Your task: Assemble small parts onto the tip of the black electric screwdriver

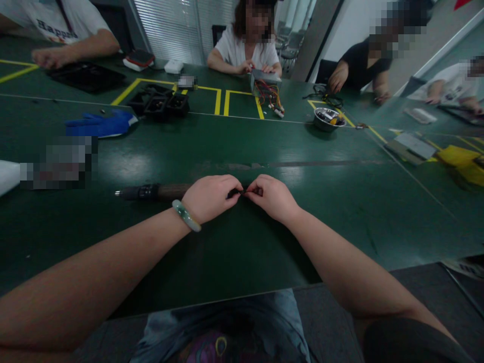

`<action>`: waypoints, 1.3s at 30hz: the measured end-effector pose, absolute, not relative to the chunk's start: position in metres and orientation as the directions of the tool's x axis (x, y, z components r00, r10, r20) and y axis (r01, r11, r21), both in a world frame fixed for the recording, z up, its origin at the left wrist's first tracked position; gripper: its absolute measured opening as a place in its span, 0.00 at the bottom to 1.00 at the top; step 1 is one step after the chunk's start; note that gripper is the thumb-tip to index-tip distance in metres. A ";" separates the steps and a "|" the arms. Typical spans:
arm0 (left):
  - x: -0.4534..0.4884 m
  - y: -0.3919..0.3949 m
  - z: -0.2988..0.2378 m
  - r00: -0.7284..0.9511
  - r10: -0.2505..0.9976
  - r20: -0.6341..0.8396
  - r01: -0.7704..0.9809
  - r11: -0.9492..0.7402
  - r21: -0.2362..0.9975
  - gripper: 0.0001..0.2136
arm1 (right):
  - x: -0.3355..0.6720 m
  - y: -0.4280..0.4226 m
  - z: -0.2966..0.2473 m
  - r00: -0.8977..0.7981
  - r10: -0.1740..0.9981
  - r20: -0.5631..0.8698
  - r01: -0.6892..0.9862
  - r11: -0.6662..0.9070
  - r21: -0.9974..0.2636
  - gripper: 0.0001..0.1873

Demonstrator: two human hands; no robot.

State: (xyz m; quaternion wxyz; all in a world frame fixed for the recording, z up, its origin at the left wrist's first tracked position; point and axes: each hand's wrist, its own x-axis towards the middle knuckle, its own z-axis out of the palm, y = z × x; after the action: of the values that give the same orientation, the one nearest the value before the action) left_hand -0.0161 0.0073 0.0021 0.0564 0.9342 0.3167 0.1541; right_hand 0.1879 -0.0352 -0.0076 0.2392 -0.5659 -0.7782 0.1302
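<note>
A dark rod-shaped tool [141, 192] lies across the table, with a small silver tip at its left end, a black ribbed collar and a brownish body. Its right part passes behind my left hand [212, 195], which wears a pale green bangle [186, 216] at the wrist. Thumb and fingers of that hand close on a small black piece [234, 192]; whether it belongs to the tool I cannot tell. Against it, fingertip to fingertip, my right hand [270, 197] is closed in a pinch. What it holds is too small and dark to name.
Left of the tool lies a blue glove [100, 124]. Farther back are black plastic parts [159, 102] and a metal bowl of small items [328, 119]. A person opposite handles a grey metal box [266, 83] with coloured wires. Yellow material [463, 161] is at the right.
</note>
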 end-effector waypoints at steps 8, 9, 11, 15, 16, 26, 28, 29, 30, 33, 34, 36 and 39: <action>-0.016 0.007 0.000 0.754 0.600 0.268 0.565 -0.800 0.202 0.11 | 0.190 -0.033 -0.009 -0.242 0.931 0.272 0.802 0.350 -0.484 0.04; -0.016 0.007 0.000 0.755 0.598 0.269 0.564 -0.801 0.200 0.11 | 0.190 -0.032 -0.010 -0.249 0.937 0.244 0.792 0.342 -0.505 0.04; -0.016 0.007 0.000 0.758 0.594 0.269 0.560 -0.804 0.198 0.12 | 0.189 -0.031 -0.010 -0.261 0.941 0.217 0.778 0.338 -0.529 0.04; -0.017 0.006 0.001 0.765 0.585 0.270 0.555 -0.811 0.184 0.12 | 0.187 -0.031 -0.010 -0.250 0.941 0.229 0.757 0.338 -0.560 0.04; -0.017 0.006 0.001 0.767 0.581 0.272 0.554 -0.814 0.177 0.12 | 0.187 -0.031 -0.010 -0.246 0.941 0.232 0.752 0.336 -0.568 0.04; -0.018 -0.008 0.009 0.746 0.501 0.438 0.488 -0.859 0.152 0.15 | 0.185 -0.034 -0.011 -0.236 0.937 0.257 0.765 0.343 -0.546 0.04; -0.018 -0.015 0.013 0.772 0.440 0.460 0.414 -0.896 0.163 0.13 | 0.184 -0.034 -0.011 -0.240 0.937 0.256 0.772 0.344 -0.534 0.03; -0.018 -0.019 0.014 0.806 0.387 0.448 0.353 -0.922 0.161 0.12 | 0.184 -0.035 -0.011 -0.239 0.938 0.250 0.775 0.340 -0.533 0.03; -0.018 -0.022 0.014 0.851 0.313 0.422 0.274 -0.950 0.153 0.11 | 0.184 -0.036 -0.010 -0.235 0.941 0.245 0.777 0.333 -0.534 0.03; -0.019 -0.027 0.011 0.953 0.067 0.297 0.027 -0.990 0.137 0.09 | 0.191 -0.040 -0.007 -0.186 0.952 0.244 0.795 0.292 -0.532 0.04; -0.019 -0.028 0.009 0.964 0.023 0.266 -0.015 -0.990 0.142 0.09 | 0.197 -0.043 -0.006 -0.161 0.956 0.247 0.807 0.271 -0.525 0.04; -0.019 -0.027 0.006 0.970 0.013 0.242 -0.027 -0.987 0.160 0.08 | 0.218 -0.051 -0.003 -0.106 0.962 0.252 0.830 0.226 -0.511 0.02; -0.019 -0.023 0.005 0.969 0.041 0.243 -0.005 -0.983 0.183 0.08 | 0.267 -0.070 0.002 0.040 0.975 0.217 0.874 0.071 -0.480 0.03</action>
State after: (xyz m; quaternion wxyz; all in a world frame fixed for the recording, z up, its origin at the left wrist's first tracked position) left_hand -0.0189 -0.0233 0.0048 0.0913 0.9880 0.0091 0.1241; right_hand 0.2669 -0.0700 0.0019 0.2556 -0.6744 -0.6856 0.0989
